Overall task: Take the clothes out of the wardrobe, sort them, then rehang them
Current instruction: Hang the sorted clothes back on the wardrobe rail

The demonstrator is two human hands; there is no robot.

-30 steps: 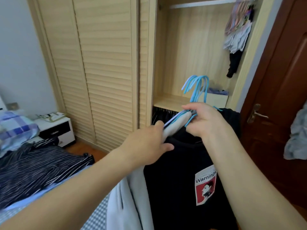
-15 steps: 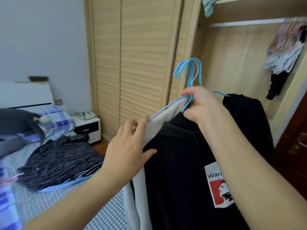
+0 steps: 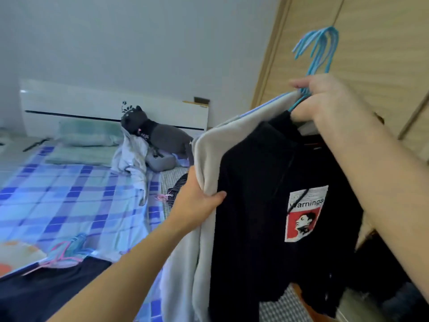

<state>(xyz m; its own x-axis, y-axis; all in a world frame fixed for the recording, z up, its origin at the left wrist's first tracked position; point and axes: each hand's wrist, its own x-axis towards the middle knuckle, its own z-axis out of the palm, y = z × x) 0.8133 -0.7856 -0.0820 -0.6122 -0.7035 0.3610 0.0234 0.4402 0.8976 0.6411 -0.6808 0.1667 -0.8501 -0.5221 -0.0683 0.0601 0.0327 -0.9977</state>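
- Right hand point(image 3: 325, 101), at 2 o'clock, fingers curled round the blue hangers point(image 3: 318, 49).
- Black sweatshirt point(image 3: 278, 194) hangs centre-right.
- Left hand point(image 3: 197, 203) pinches the grey garment point(image 3: 209, 159) at its shoulder.

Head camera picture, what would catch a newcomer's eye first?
First, the black shirt with its red and white print, hanging right of centre from a bunch of blue hangers that the right hand grips. Beside it the left hand holds a pale grey garment. Further back, a grey cat plush lies on the blue checked bed.
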